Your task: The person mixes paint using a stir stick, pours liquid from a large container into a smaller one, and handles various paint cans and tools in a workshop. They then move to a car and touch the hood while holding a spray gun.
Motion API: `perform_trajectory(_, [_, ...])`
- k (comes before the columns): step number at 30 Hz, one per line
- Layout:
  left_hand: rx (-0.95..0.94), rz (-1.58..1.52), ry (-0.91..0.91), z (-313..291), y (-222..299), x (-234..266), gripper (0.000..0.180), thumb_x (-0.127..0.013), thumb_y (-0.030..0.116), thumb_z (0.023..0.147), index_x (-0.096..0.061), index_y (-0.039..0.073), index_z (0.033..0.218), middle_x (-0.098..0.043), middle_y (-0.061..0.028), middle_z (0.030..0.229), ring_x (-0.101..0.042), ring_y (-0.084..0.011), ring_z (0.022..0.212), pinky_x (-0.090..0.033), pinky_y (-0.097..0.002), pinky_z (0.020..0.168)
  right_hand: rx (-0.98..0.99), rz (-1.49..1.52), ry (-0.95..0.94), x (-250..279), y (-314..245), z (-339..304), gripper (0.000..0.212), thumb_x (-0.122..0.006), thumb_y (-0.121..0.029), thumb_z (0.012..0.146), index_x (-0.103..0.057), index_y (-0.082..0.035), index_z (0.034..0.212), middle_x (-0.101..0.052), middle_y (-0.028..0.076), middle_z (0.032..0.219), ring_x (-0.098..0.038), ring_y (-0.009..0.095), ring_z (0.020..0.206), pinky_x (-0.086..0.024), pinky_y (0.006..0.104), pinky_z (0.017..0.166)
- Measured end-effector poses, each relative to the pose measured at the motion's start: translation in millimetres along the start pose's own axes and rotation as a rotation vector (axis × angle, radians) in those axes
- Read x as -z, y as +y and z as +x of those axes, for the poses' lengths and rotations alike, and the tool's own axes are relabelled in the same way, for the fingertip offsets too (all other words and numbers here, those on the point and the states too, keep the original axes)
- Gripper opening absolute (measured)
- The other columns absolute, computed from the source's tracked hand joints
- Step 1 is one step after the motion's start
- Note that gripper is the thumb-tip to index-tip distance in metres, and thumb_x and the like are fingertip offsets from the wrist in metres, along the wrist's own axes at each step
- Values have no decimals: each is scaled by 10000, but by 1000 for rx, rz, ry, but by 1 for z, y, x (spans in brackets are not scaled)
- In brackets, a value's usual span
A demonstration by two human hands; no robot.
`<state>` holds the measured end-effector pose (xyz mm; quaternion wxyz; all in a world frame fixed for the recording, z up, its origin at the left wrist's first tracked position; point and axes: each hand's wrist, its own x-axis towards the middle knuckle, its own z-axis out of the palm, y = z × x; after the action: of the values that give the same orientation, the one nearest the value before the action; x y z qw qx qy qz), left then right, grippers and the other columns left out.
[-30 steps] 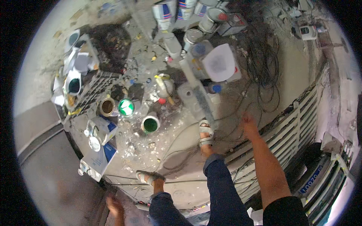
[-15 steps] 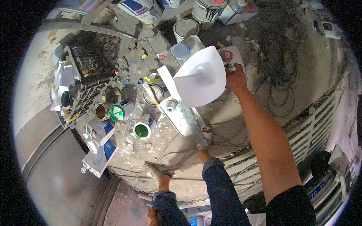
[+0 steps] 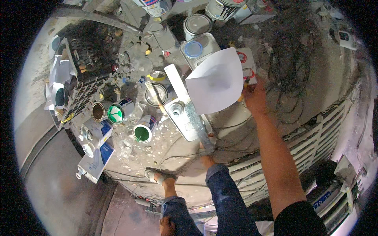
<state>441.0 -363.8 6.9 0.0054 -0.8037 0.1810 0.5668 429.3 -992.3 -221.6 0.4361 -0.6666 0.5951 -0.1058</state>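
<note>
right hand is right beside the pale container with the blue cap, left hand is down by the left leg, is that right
The cap colour is wrong: in the head view, the right hand is right beside the pale container with the red cap. The left hand is indeed down by the left leg.

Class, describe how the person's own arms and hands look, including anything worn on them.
The right arm has a short black sleeve, with no watch or band visible. The right hand and left hand appear gloveless. The left sleeve is out of view.
</note>
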Motion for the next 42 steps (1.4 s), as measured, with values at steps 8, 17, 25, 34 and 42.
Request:
perform_trajectory(8, [164,37,-73,6,8,24,380,-570,67,755,-531,75,1133,-557,-190,1073,-501,-401,1031,-402,-477,917,209,-368,-285,-16,44,-41,557,-638,-158,831,-393,-61,1322,-628,169,961,-630,341,857,-501,435,764])
perform_trajectory(17, [114,46,-72,7,-19,11,408,-664,88,706,-562,52,1100,-561,-183,1050,-530,-375,1002,-432,-455,886,212,-218,-40,-3,51,-23,604,-678,-191,812,-398,-27,1321,-604,152,997,-612,292,893,-492,414,810])
perform_trajectory(25, [159,77,-76,9,-41,-5,391,-667,142,737,-569,63,1108,-563,-180,1054,-520,-384,1028,-428,-461,890,319,-733,277,-26,75,72,836,-632,-475,806,-239,-103,1443,-354,281,1372,-376,461,1251,-374,591,945])
perform_trajectory(34, [179,49,-44,9,3,-5,326,-633,145,764,-563,96,1079,-547,-186,1078,-494,-393,1041,-414,-468,903,103,-815,77,-33,46,86,911,-659,-513,743,-242,-101,1440,-349,290,1362,-355,469,1253,-356,587,969])
perform_trajectory(42, [227,32,30,0,9,-6,265,-615,158,782,-571,93,1035,-563,-192,1026,-514,-398,995,-425,-483,848,294,-749,242,56,107,61,974,-806,-366,609,-329,0,1375,-481,247,1263,-457,410,1172,-380,497,979])
